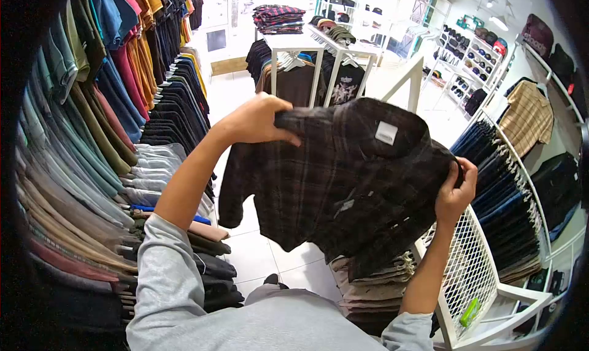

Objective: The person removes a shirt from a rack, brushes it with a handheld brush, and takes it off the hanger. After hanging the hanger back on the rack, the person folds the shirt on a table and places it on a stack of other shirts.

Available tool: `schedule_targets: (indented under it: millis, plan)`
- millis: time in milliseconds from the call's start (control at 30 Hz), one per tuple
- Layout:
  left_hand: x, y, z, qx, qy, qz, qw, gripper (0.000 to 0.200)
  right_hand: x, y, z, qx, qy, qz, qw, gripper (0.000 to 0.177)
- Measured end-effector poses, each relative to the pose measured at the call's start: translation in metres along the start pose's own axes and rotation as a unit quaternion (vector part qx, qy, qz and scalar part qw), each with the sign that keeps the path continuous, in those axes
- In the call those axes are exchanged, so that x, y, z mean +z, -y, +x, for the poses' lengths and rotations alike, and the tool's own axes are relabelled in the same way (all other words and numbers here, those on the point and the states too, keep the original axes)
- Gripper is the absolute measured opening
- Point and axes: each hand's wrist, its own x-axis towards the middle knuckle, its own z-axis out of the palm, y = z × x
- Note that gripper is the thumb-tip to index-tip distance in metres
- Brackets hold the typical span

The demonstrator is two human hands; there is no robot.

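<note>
Head view showed a dark plaid shirt (300,185) held up in mid-air before the person's chest, above the tiled floor (254,247). The left hand (262,121) gripped its upper edge near one shoulder, thumb in front; most of that hand's fingers were hidden behind the cloth. The right hand (457,191) pinched the opposite shoulder, its fingertips partly out of sight. A white label (386,133) showed inside the collar, its print too small to read. The shirt's lower part covered some of a folded garment stack (375,299). Beyond, a white bench (288,43) carried folded plaid garments (279,19), its lower part blocked by hanging clothes. At right, a bright green object (470,312) by the white mesh panel (469,259) could not be identified. Dark lens edges cut off the hanging garments (80,136) at far left.
</note>
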Motion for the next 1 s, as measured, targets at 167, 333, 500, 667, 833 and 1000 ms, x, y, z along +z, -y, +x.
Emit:
schedule_targets:
  millis: [167, 333, 500, 667, 833, 1000]
  plan:
    - [0.025, 0.068, 0.012, -0.116, 0.163, 0.011, 0.980, 0.033, 0.004, 0.020, -0.018, -0.001, 0.004, -0.041, 0.999, 0.013]
    - [0.075, 0.138, 0.037, -0.067, 0.071, 0.037, 0.995, 0.019, 0.005, 0.031, -0.045, 0.016, 0.000, -0.095, 0.995, 0.011]
    - [0.093, 0.146, 0.065, -0.095, -0.073, 0.123, 0.985, 0.024, -0.025, 0.033, -0.063, 0.105, -0.003, -0.102, 0.989, 0.014]
    - [0.097, 0.116, 0.101, -0.126, -0.195, 0.108, 0.967, 0.029, -0.049, 0.046, -0.094, 0.270, 0.090, -0.025, 0.958, 0.027]
    - [0.112, 0.103, 0.131, -0.121, -0.129, -0.265, 0.948, 0.033, -0.064, 0.086, -0.143, 0.359, 0.426, 0.194, 0.808, 0.032]
    - [0.086, 0.042, 0.116, -0.044, -0.003, -0.675, 0.737, 0.037, -0.042, 0.086, -0.154, 0.355, 0.551, 0.340, 0.674, 0.036]
